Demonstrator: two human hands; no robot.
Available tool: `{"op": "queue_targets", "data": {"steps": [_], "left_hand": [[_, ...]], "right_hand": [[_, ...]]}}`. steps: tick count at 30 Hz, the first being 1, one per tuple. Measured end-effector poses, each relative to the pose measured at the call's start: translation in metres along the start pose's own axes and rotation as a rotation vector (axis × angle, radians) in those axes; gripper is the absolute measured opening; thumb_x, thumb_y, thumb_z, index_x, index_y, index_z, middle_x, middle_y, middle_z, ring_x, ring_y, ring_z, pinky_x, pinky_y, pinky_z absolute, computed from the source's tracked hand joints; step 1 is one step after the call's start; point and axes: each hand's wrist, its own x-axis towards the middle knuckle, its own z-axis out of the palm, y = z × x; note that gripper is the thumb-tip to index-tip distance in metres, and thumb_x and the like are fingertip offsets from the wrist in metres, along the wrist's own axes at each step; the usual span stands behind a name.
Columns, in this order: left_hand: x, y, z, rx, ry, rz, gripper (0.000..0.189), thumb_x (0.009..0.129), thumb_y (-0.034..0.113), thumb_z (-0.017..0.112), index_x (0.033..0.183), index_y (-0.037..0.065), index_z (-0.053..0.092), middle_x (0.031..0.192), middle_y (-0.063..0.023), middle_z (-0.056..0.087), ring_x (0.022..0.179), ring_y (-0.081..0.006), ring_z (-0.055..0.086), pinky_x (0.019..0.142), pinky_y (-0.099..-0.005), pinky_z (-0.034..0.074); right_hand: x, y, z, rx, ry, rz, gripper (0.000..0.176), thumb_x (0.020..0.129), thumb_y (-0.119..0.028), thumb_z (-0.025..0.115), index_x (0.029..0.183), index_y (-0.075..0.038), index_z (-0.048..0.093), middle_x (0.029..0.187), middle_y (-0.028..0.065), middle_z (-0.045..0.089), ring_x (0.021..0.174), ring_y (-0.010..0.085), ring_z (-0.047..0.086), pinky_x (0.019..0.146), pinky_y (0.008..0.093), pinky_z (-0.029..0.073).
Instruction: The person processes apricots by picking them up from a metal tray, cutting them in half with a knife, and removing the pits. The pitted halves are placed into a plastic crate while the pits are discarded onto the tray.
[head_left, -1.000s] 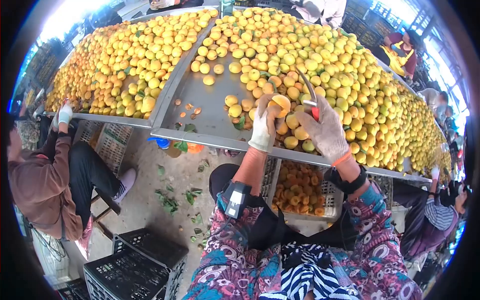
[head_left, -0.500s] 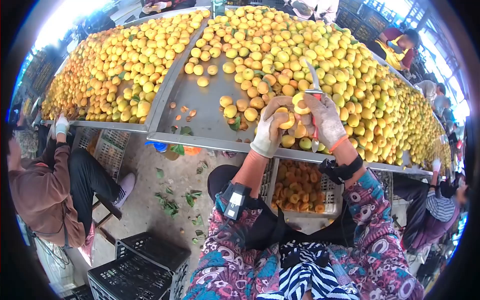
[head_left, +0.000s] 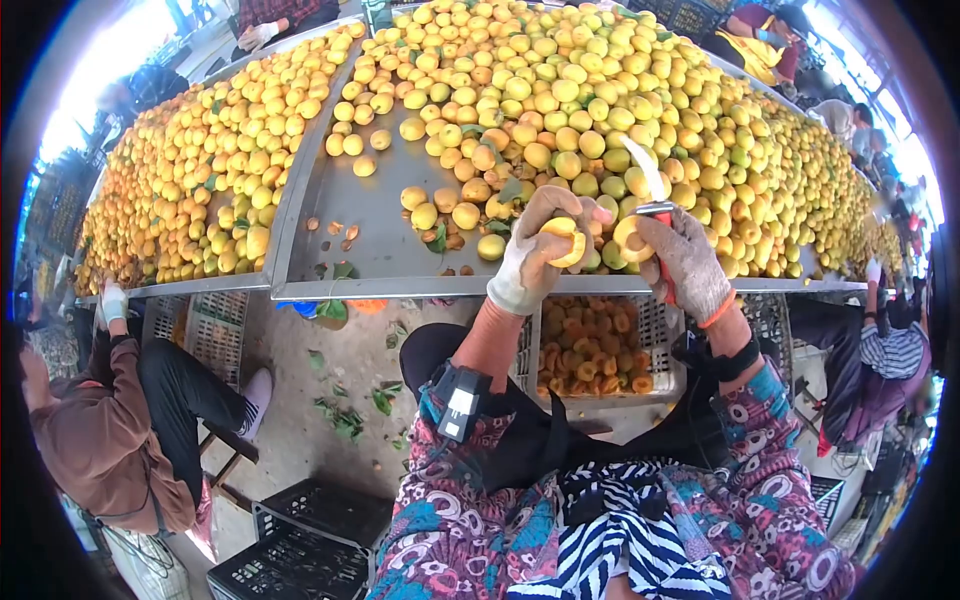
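My left hand (head_left: 532, 255), in a soiled work glove, is closed on an apricot half (head_left: 563, 243) just above the near edge of the metal table. My right hand (head_left: 692, 258), gloved too, grips a knife (head_left: 648, 172) by its red handle, the curved blade pointing up and away. Between its thumb and fingers sits another apricot half (head_left: 631, 240), cut face towards the left. A gap separates the two halves. Behind both hands lies a large heap of whole yellow apricots (head_left: 560, 80).
Below the table edge stands a white crate (head_left: 660, 350) holding apricot halves (head_left: 592, 345). Black crates (head_left: 300, 550) are stacked at lower left. A person in a brown jacket (head_left: 110, 430) sits to the left. Leaves (head_left: 340, 415) litter the floor. A metal divider (head_left: 310, 160) splits the table.
My hands have moved apart, and the apricot between them is now in two halves, one per hand. The knife stays in my right hand. The view has shifted slightly.
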Motion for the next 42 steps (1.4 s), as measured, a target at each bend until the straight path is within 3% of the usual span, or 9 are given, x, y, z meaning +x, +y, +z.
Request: {"op": "queue_targets", "data": {"steps": [8,13,15,18,21,25,35,40,42], "left_hand": [[0.005,-0.002,-0.004,0.705,0.137,0.178,0.030,0.094,0.022,0.045,0.114,0.000,0.051,0.107,-0.0117,0.055,0.095,-0.0187,0.056,0.087,-0.0323,0.045],[0.008,-0.014,-0.025,0.875,0.359,0.274,0.029,0.096,0.017,0.049,0.119,-0.001,0.053,0.122,-0.0132,0.052,0.116,-0.0227,0.048,0.100,-0.0355,0.038],[0.007,-0.017,-0.045,0.875,0.478,0.233,0.035,0.097,0.024,0.049,0.121,-0.001,0.053,0.126,-0.0149,0.051,0.119,-0.0258,0.047,0.102,-0.0377,0.036],[0.005,-0.005,-0.052,0.925,0.543,0.324,0.033,0.096,0.021,0.043,0.120,-0.002,0.048,0.119,-0.0160,0.052,0.111,-0.0250,0.051,0.099,-0.0360,0.037],[0.003,0.002,-0.058,0.930,0.535,0.262,0.031,0.095,0.019,0.043,0.119,-0.001,0.048,0.109,-0.0114,0.055,0.096,-0.0204,0.053,0.088,-0.0346,0.043],[-0.004,-0.003,-0.076,1.281,0.330,0.307,0.021,0.092,0.010,0.046,0.103,-0.003,0.057,0.113,-0.0143,0.052,0.099,-0.0258,0.055,0.087,-0.0336,0.045],[0.000,0.003,-0.092,0.469,0.898,0.043,0.021,0.084,0.011,0.053,0.101,0.001,0.061,0.100,-0.0095,0.059,0.087,-0.0196,0.060,0.071,-0.0291,0.051],[-0.001,0.008,-0.074,1.448,0.252,0.388,0.031,0.071,0.001,0.066,0.103,0.004,0.063,0.091,-0.0123,0.063,0.080,-0.0280,0.062,0.074,-0.0376,0.052],[-0.004,-0.004,-0.072,1.367,0.208,0.395,0.038,0.072,0.010,0.072,0.107,0.002,0.059,0.092,-0.0131,0.065,0.086,-0.0339,0.063,0.078,-0.0404,0.051]], "right_hand": [[0.010,-0.015,0.043,-0.360,-0.199,-0.027,0.031,0.086,-0.015,0.060,0.115,-0.004,0.058,0.063,-0.0020,0.053,0.049,0.0052,0.048,0.044,0.0222,0.040],[0.056,0.032,0.070,-0.579,0.054,-0.583,0.033,0.082,-0.020,0.060,0.109,-0.003,0.061,0.096,0.0160,0.064,0.084,0.0221,0.064,0.072,0.0312,0.051],[0.049,0.004,0.083,-0.609,-0.065,-0.493,0.036,0.082,-0.013,0.055,0.116,-0.002,0.059,0.102,0.0185,0.064,0.094,0.0282,0.063,0.080,0.0342,0.051],[0.063,0.022,0.101,-0.455,0.015,-0.623,0.028,0.080,-0.022,0.061,0.100,-0.002,0.061,0.089,0.0207,0.064,0.085,0.0341,0.064,0.073,0.0405,0.051],[0.064,0.005,0.098,-0.472,-0.183,-0.382,0.032,0.083,-0.026,0.061,0.104,-0.002,0.060,0.068,0.0181,0.062,0.064,0.0306,0.065,0.060,0.0382,0.051],[0.075,0.000,0.090,-0.697,-0.254,-0.508,0.028,0.081,-0.027,0.062,0.096,-0.003,0.058,0.069,0.0184,0.061,0.066,0.0337,0.064,0.060,0.0401,0.049],[0.069,0.017,0.074,-0.512,-0.225,-0.244,0.026,0.080,-0.026,0.063,0.096,-0.005,0.061,0.073,0.0135,0.062,0.070,0.0236,0.063,0.068,0.0336,0.050],[0.080,0.000,0.058,-0.464,0.072,-0.331,0.027,0.081,-0.024,0.065,0.098,-0.005,0.059,0.080,0.0126,0.062,0.076,0.0218,0.062,0.068,0.0322,0.049],[0.078,-0.015,0.056,-0.374,0.001,-0.282,0.025,0.082,-0.025,0.064,0.095,-0.004,0.061,0.074,0.0042,0.058,0.069,0.0155,0.056,0.063,0.0310,0.047]]}}
